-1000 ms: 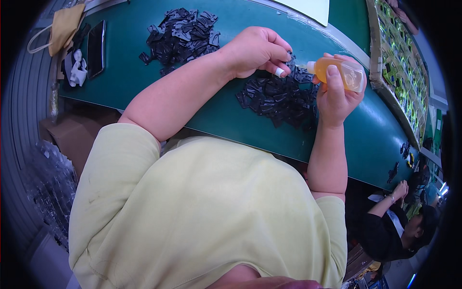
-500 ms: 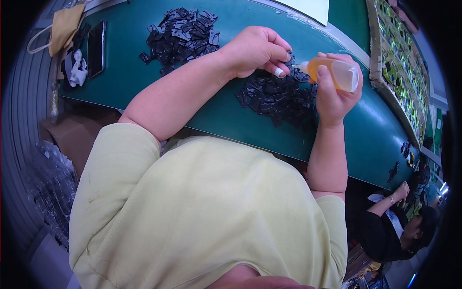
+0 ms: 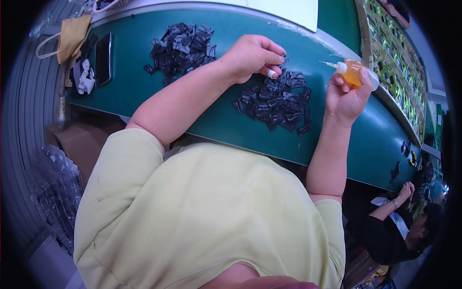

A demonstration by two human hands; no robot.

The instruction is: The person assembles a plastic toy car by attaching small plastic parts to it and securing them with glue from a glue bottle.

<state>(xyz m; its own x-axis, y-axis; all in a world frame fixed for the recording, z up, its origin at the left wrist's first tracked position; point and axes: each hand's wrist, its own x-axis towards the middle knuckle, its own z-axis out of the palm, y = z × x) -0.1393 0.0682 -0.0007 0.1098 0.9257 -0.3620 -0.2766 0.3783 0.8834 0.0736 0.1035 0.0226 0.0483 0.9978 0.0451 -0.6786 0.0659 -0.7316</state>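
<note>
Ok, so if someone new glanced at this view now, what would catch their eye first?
Probably the amber-filled squeeze bottle, its thin nozzle pointing left, held in the right hand at the right of the green table. Next, two heaps of black pieces: one beyond the left forearm, the other between the forearms. The left hand, with a white wrap on one finger, seems to pinch a small dark piece.

My left fingers (image 3: pixel 275 59), one banded in white, pinch a small dark piece (image 3: pixel 285 59) beside a heap of black parts (image 3: pixel 275 102) on a green surface (image 3: pixel 211 118), as my right fingers (image 3: pixel 365 83) grip a bottle of amber liquid (image 3: pixel 353 72), its thin nozzle (image 3: pixel 331 64) pointing left, apart from the piece. A second black heap (image 3: pixel 180 50) and a dark phone (image 3: pixel 103 60) lie to the left.
</note>
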